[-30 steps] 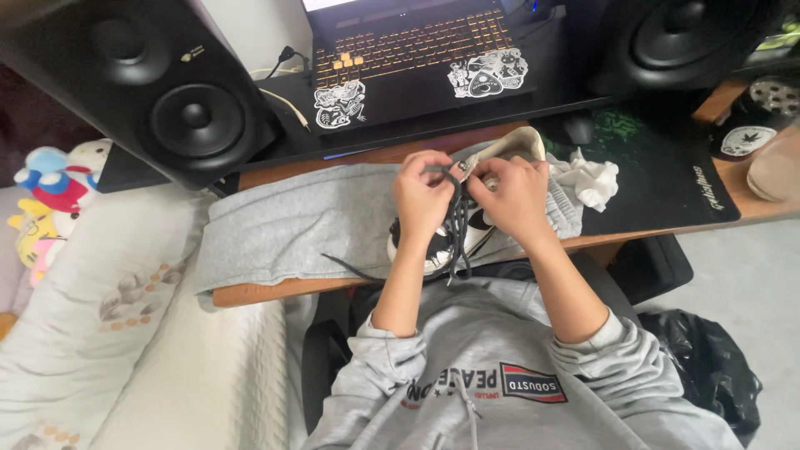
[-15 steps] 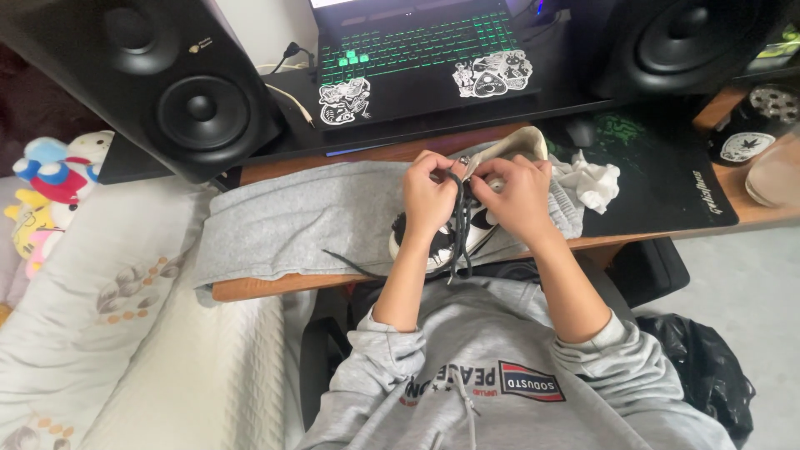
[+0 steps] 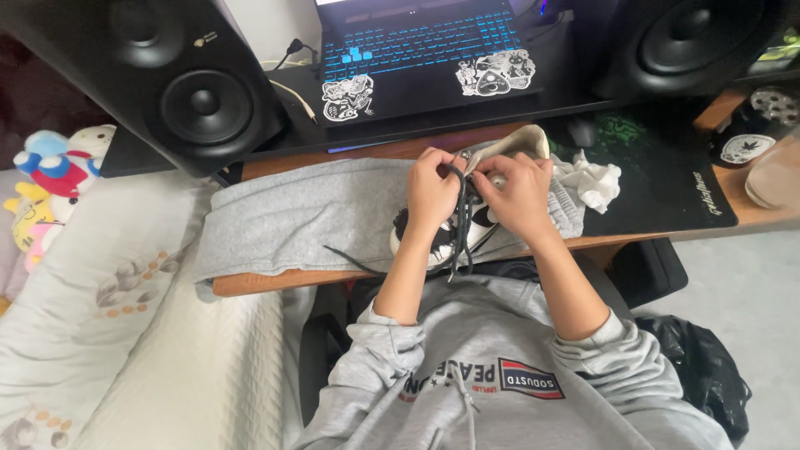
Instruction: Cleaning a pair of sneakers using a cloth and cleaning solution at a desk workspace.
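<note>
Hands, left hand (image 3: 431, 190) and right hand (image 3: 518, 193), pinch thin dark laces (image 3: 459, 223) over a black-and-white shoe (image 3: 492, 179) on soft grey cloth (image 3: 308, 218).

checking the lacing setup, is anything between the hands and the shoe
Nothing visible. Both the left hand and right hand are already on the black-and-white shoe, pinching its dark lace. The shoe rests on grey cloth.

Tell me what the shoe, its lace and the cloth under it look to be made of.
Shoe: black and white panels with a smooth, faint sheen, likely leather or synthetic; tan inner lining looks like fabric.
Lace: dark, flat, limp, seemingly woven textile.
Grey cloth: soft, matte knit, probably fleece jersey; it folds loosely.
The left hand and right hand pinch the lace.
</note>
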